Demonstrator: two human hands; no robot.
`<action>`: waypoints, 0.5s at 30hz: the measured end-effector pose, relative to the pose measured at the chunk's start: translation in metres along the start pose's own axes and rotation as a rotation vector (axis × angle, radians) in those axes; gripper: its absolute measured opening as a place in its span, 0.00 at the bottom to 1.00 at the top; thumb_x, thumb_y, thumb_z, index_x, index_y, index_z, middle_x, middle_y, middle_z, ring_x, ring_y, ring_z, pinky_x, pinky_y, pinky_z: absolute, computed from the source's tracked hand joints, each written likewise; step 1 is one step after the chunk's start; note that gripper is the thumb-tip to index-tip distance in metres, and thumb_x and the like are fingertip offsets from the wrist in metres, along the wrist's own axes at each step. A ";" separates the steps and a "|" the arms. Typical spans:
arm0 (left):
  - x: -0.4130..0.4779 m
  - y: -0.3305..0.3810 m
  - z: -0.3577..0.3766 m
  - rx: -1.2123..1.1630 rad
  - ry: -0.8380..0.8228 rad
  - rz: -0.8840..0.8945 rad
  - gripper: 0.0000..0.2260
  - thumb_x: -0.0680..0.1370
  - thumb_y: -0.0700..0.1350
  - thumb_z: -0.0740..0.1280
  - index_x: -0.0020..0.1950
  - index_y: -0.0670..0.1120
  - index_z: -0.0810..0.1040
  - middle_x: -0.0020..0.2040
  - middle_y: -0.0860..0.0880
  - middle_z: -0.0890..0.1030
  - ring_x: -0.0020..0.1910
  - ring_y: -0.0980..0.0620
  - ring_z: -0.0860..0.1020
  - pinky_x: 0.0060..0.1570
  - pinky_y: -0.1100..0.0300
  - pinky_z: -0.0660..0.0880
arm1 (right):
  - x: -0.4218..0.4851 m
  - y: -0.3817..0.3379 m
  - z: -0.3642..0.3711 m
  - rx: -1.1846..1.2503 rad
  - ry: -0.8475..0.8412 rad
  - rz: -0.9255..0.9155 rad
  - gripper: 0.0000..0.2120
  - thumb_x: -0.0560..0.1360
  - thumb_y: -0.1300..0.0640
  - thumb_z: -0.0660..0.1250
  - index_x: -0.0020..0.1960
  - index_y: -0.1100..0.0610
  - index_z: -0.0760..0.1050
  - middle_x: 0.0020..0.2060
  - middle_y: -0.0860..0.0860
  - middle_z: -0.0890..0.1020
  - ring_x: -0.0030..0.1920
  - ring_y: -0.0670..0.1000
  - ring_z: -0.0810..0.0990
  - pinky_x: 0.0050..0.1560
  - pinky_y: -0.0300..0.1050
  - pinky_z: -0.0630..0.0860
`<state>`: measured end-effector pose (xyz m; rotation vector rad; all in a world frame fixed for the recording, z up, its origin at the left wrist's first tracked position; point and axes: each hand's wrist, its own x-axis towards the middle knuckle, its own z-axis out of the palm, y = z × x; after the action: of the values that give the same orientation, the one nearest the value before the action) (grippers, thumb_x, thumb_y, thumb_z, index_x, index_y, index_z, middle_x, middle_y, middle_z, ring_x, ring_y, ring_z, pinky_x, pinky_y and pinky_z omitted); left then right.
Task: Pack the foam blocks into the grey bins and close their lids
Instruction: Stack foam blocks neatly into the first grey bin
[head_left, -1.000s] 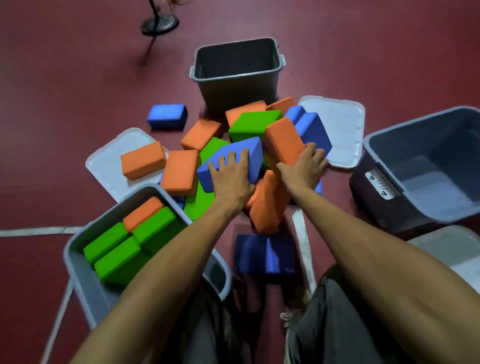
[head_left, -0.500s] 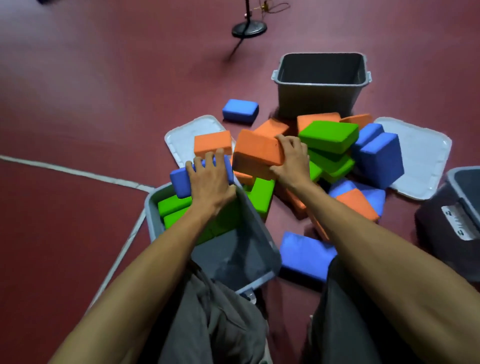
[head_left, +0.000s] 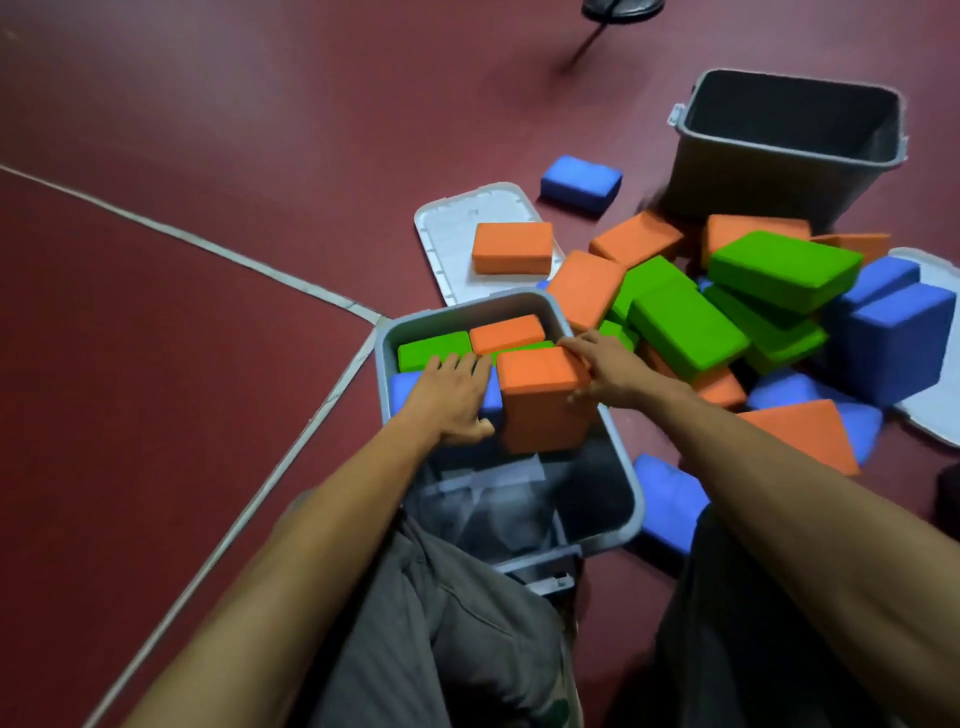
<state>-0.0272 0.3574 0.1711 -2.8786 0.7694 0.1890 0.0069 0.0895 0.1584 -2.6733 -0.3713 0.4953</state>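
A grey bin (head_left: 626, 483) stands on the floor between my knees. At its far end lie green blocks (head_left: 434, 349) and an orange block (head_left: 506, 333). My left hand (head_left: 454, 397) lies flat on a blue block (head_left: 402, 389) inside the bin. My right hand (head_left: 605, 366) holds an orange block (head_left: 543, 400) standing on end in the bin, right beside the blue one. The near half of the bin holds no blocks. A heap of orange, green and blue blocks (head_left: 685, 332) lies to the right of the bin.
An empty dark grey bin (head_left: 779, 150) stands at the far right. A white lid (head_left: 452, 228) with an orange block (head_left: 511, 248) on it lies behind the near bin; another lid (head_left: 930, 426) lies at the right edge. A lone blue block (head_left: 581, 183) and a stand base (head_left: 621, 6) sit farther off.
Both hands have carried their blocks from the heap down into the near bin; the blue block now lies inside and the orange one stands beside it. My view has swung left.
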 end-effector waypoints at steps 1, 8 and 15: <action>0.003 0.001 0.006 0.009 -0.034 0.015 0.38 0.67 0.62 0.66 0.72 0.43 0.65 0.61 0.42 0.75 0.56 0.40 0.75 0.56 0.46 0.71 | 0.002 0.001 0.005 -0.016 -0.024 0.010 0.48 0.65 0.50 0.82 0.79 0.55 0.63 0.70 0.59 0.69 0.67 0.64 0.70 0.67 0.57 0.69; 0.021 -0.010 0.041 -0.107 -0.211 -0.027 0.38 0.72 0.57 0.73 0.73 0.41 0.63 0.64 0.41 0.74 0.60 0.39 0.75 0.54 0.46 0.74 | 0.022 -0.001 0.032 -0.235 -0.061 0.000 0.41 0.71 0.49 0.74 0.79 0.51 0.61 0.72 0.55 0.68 0.68 0.61 0.71 0.61 0.57 0.71; 0.031 -0.017 0.068 -0.101 -0.292 -0.050 0.32 0.73 0.48 0.74 0.70 0.40 0.63 0.62 0.40 0.73 0.58 0.37 0.75 0.51 0.43 0.77 | 0.042 -0.012 0.067 -0.372 -0.018 0.009 0.35 0.73 0.56 0.68 0.77 0.54 0.61 0.68 0.55 0.70 0.68 0.60 0.70 0.61 0.55 0.69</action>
<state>0.0022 0.3693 0.1015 -2.8648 0.6489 0.6426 0.0165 0.1361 0.0942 -3.0301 -0.5002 0.4943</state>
